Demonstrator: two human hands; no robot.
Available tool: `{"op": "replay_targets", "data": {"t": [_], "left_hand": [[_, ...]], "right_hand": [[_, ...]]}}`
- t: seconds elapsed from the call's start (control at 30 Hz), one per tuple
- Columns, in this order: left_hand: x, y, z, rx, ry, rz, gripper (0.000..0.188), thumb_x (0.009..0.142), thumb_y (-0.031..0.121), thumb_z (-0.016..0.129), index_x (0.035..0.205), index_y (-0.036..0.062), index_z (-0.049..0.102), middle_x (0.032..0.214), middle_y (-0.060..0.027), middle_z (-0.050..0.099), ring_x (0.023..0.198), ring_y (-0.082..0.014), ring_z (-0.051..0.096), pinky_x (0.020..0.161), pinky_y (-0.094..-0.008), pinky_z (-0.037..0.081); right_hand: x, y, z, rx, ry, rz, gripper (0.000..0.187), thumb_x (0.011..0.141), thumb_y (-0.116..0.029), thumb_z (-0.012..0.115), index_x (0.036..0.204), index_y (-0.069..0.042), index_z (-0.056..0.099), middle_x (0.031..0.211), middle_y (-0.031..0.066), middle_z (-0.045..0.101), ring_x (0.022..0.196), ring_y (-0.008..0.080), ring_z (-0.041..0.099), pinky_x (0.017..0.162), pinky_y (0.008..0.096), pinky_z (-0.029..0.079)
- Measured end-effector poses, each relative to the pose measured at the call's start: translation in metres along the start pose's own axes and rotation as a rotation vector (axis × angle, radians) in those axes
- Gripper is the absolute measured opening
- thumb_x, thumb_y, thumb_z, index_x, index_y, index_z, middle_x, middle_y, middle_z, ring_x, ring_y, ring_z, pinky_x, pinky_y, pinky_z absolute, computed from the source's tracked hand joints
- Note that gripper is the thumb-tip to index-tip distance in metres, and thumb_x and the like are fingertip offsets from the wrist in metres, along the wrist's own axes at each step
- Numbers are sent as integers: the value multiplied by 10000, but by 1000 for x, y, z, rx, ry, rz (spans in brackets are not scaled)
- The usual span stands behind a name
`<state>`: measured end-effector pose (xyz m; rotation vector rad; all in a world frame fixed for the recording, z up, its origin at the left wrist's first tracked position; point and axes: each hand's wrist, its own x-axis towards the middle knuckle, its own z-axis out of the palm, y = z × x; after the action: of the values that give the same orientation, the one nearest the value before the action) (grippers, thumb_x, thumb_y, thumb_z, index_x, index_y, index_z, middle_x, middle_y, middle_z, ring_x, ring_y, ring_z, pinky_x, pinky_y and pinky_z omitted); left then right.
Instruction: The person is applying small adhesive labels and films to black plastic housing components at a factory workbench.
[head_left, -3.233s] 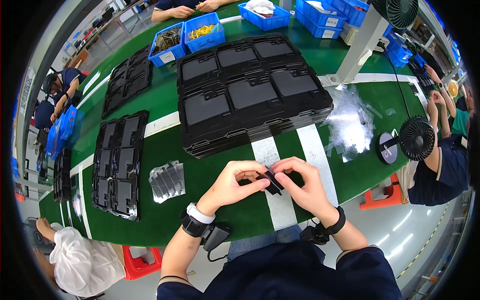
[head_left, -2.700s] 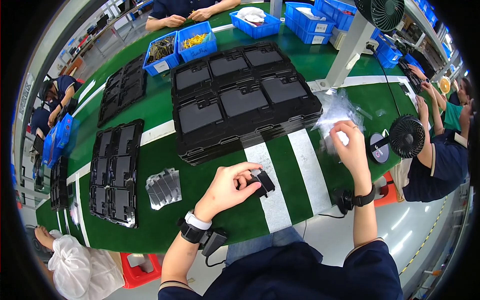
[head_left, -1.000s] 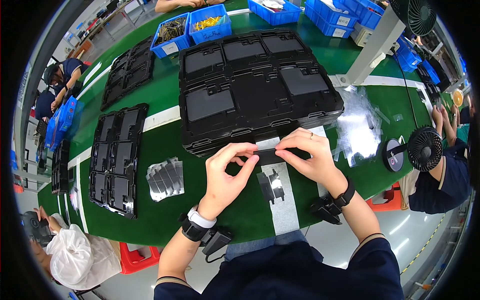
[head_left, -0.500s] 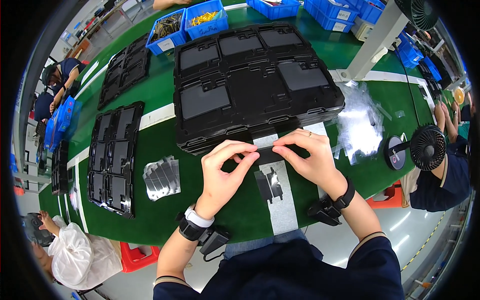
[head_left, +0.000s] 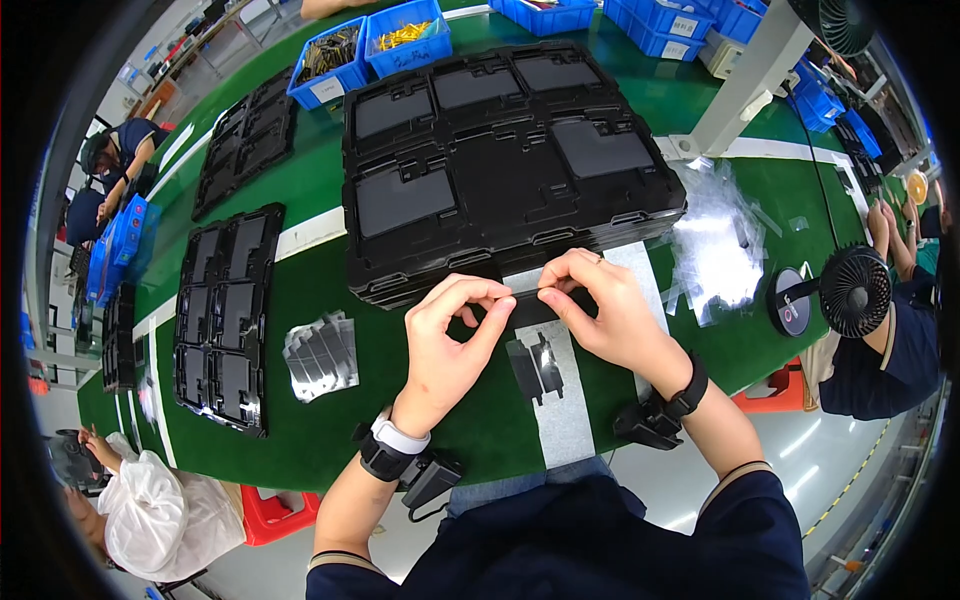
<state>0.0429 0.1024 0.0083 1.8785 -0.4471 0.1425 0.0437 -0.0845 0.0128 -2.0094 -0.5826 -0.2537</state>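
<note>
Between my two hands is a small flat black strip (head_left: 526, 308), held level just in front of a stack of black plastic trays (head_left: 500, 175). My left hand (head_left: 455, 330) pinches its left end between thumb and fingers. At the other end, my right hand (head_left: 610, 312) pinches it the same way. The top tray has several flat dark panels in its pockets, and its front middle pocket shows no panel. Below the strip, a few thin dark cut pieces (head_left: 538, 368) lie across a pale band on the green table.
A fan of grey film strips (head_left: 321, 357) lies left of my hands. Further left are black trays (head_left: 228, 310). On the right sit a pile of clear film (head_left: 718, 245) and a small black fan (head_left: 855, 290). Blue bins (head_left: 408, 40) stand at the back, and a metal post (head_left: 750, 85) rises behind.
My right hand has moved slightly up and left along the strip. My left hand has barely shifted, and both hands keep their pinch.
</note>
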Motion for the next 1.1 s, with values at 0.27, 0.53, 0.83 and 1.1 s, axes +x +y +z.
{"op": "replay_targets", "data": {"t": [0.27, 0.53, 0.83, 1.1], "left_hand": [[-2, 6, 3, -270, -136, -209, 217, 832, 46, 586, 1034, -27, 553, 918, -64, 608, 800, -103, 586, 679, -218, 468], [-6, 1, -1, -367, -273, -281, 143, 877, 101, 543, 850, -28, 597, 753, -40, 611, 626, -71, 552, 578, -199, 451], [-9, 10, -3, -595, -431, -336, 147, 868, 116, 560, 841, -20, 610, 665, 5, 564, 544, -35, 476, 516, -177, 389], [-8, 11, -4, -483, -510, -287, 101, 826, 88, 604, 852, -7, 627, 639, -12, 558, 517, -47, 462, 485, -196, 373]], "right_hand": [[-5, -4, -5, 210, 11, 123, 396, 753, -22, 642, 1129, -73, 528, 620, 35, 557, 591, 101, 571, 562, 242, 451], [-7, -3, -10, 407, -37, 171, 406, 767, -12, 634, 1156, -51, 525, 736, 43, 629, 666, 70, 596, 636, 204, 472], [-7, 2, -11, 1132, -220, 113, 289, 800, -131, 628, 1041, -11, 522, 1178, 168, 514, 1163, 288, 462, 973, 398, 361], [-8, 2, -15, 1238, -351, 162, 317, 738, -81, 694, 1000, -26, 524, 1167, 152, 520, 1136, 269, 482, 967, 397, 375]]}}
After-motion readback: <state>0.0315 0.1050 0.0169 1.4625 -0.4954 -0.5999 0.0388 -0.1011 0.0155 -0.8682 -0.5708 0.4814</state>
